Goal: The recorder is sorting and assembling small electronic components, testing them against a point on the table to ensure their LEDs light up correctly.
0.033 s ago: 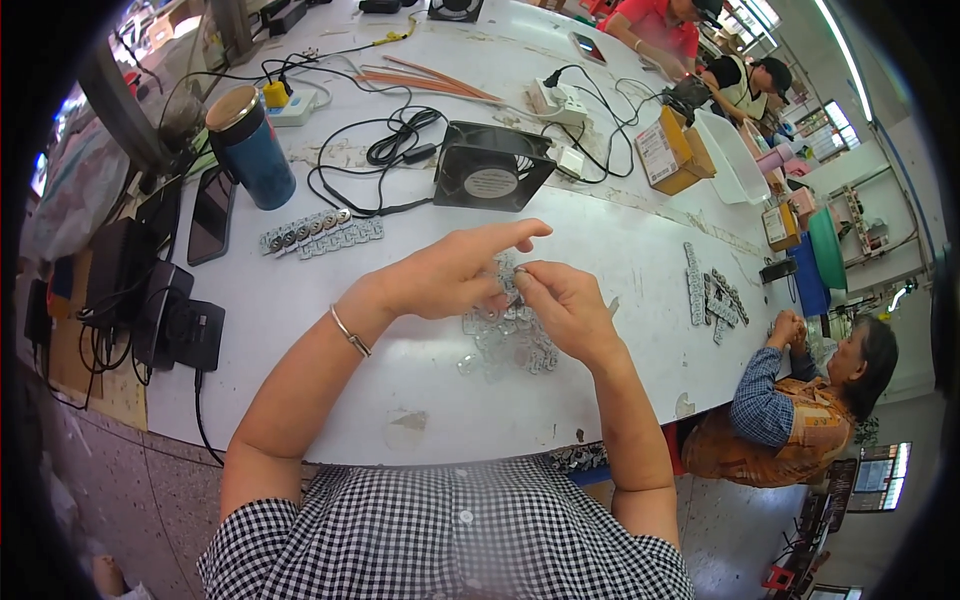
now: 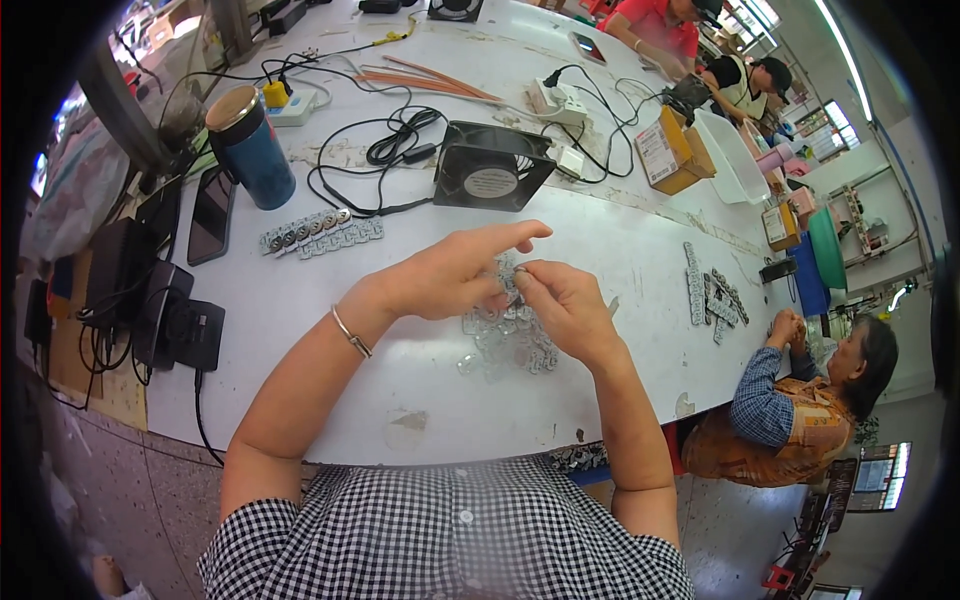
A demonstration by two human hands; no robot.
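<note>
Fingers of right hand pinch narrow on a small clear part, w/ left hand thumb also on it, index stretched out. Held just above pile of clear blister strips on white surface. Black fan beyond, blue cup far left.

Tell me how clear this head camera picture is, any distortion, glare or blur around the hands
Head view: strong fisheye bend, the white table edge curves and the corners go black. Even daylight, soft shadows, bright windows at upper right. The left hand and right hand are sharp; the clear plastic pieces beneath them are hard to make out.
</note>
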